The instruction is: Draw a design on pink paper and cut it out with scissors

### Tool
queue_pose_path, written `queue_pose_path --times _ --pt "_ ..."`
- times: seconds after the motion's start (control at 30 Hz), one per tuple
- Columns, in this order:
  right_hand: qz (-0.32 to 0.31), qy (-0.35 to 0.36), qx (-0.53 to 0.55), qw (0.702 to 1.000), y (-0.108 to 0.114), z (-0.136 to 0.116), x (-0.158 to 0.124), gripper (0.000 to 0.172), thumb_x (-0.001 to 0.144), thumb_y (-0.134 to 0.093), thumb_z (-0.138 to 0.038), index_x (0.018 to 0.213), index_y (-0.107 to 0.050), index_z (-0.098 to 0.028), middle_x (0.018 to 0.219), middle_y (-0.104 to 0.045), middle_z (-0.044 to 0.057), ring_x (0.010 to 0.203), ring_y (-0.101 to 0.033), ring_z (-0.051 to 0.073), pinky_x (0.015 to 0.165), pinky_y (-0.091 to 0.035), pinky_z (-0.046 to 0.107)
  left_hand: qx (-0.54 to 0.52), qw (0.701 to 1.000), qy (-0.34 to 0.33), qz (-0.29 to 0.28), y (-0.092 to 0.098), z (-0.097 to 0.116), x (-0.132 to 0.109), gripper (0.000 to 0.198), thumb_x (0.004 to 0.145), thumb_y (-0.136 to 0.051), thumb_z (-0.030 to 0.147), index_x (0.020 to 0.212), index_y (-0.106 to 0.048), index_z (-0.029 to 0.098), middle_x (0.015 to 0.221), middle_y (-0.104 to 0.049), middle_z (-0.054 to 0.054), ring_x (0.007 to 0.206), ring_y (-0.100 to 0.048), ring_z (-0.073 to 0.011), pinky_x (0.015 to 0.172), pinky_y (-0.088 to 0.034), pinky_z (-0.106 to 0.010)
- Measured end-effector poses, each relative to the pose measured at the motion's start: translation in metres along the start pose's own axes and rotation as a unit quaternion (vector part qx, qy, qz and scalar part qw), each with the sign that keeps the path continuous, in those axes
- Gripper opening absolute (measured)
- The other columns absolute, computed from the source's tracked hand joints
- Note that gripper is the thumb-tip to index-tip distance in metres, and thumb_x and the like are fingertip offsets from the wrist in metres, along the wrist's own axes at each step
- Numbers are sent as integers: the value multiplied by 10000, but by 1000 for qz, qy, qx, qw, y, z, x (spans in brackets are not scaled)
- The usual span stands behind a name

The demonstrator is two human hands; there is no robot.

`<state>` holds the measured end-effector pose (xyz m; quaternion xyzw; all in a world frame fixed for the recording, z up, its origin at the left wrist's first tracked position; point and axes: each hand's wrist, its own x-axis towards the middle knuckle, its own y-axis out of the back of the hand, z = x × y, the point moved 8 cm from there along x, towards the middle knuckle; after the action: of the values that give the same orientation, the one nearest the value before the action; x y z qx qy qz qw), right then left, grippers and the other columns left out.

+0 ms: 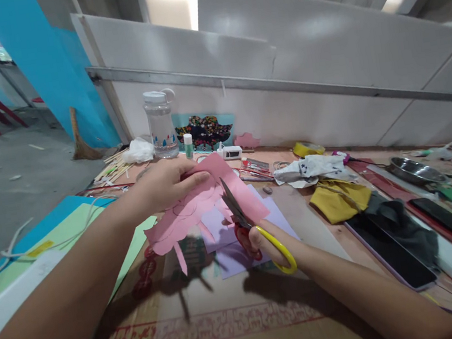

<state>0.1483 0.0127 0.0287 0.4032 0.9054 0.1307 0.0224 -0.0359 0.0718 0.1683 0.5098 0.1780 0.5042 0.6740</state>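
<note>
My left hand (173, 182) pinches the top edge of a sheet of pink paper (187, 208), thumb in front and the other fingers mostly behind it. The sheet's lower left side has a scalloped cut edge, and narrow strips dangle from it. My right hand (257, 241) grips a pair of scissors (277, 249) by its handles, one loop yellow and the other red. Their dark blades (234, 202) point up and to the left, against the paper. Beneath lie sheets of purple paper (234, 261) on a printed cardboard surface (214, 328).
A clear water bottle (161, 128), a glue stick (188, 146) and a sequined picture (204, 132) stand along the wall. To the right are yellow cloth (339, 200), a phone (391, 250) and a metal bowl (415, 170). Green paper (66, 228) and a white cable (65, 237) lie left.
</note>
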Motion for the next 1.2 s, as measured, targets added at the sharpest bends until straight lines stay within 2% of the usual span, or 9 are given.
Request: queue_pose_path --times 0.13,0.33,0.47,0.57,0.7,0.83,0.93,1.1,1.2 --pt "11 -7 26 1000 2 0 -1 652 902 -433 -837 976 -512 -195 681 -423 -42 537 -386 106 473 -332 244 -23 998 -43 -44 -12 9 0 426 972 -471 502 773 -686 192 592 -536 25 562 -489 -131 546 -314 -251" --pt "25 -34 -26 999 6 -1 -1 663 905 -390 -850 813 -507 -204 608 -437 -31 511 -405 116 471 -327 256 -73 993 -9 -94 -26 8 1 416 969 -477 486 732 -647 190 592 -502 34 535 -449 -118 512 -306 -240" --pt "38 -14 -57 998 10 -8 1 709 876 -377 -886 825 -529 -196 634 -479 -11 527 -427 124 470 -329 259 -82 991 19 -101 -29 9 1 425 957 -491 495 706 -640 187 566 -461 41 514 -414 -113 493 -283 -242" --pt "42 -13 -46 998 10 -9 1 704 885 -398 -869 930 -564 -186 652 -498 -10 528 -449 129 475 -341 260 -76 992 21 -101 -30 9 1 430 954 -493 511 758 -692 184 571 -477 37 522 -424 -118 496 -282 -245" --pt "26 -20 -20 999 8 -9 0 703 907 -409 -840 1094 -561 -180 637 -473 -35 513 -437 124 479 -347 254 -75 992 19 -104 -31 4 2 440 952 -495 537 812 -723 188 585 -496 33 534 -446 -125 498 -289 -246" --pt "13 -10 -11 1000 7 -12 -1 695 916 -421 -824 1138 -551 -179 640 -442 -49 520 -415 117 482 -322 247 -87 990 14 -106 -31 1 2 455 947 -506 550 744 -691 187 582 -452 35 528 -424 -119 491 -288 -242" --pt "11 -6 -16 1000 7 -12 -1 663 928 -420 -810 1090 -550 -180 643 -451 -45 527 -420 117 486 -319 246 -79 992 9 -100 -30 3 2 457 944 -504 543 726 -688 185 573 -452 33 524 -426 -119 494 -285 -244" --pt "27 5 -28 999 9 -8 -1 621 933 -429 -800 845 -510 -190 658 -478 -22 556 -447 115 502 -345 246 -63 993 10 -103 -30 10 2 451 942 -483 527 815 -749 186 588 -509 26 549 -453 -129 518 -290 -252" --pt "30 -2 -36 999 10 -4 -1 628 932 -428 -802 778 -482 -195 666 -478 -13 571 -456 116 501 -348 241 -55 993 16 -103 -30 11 1 450 942 -477 522 830 -753 185 576 -519 24 544 -460 -133 523 -289 -257"
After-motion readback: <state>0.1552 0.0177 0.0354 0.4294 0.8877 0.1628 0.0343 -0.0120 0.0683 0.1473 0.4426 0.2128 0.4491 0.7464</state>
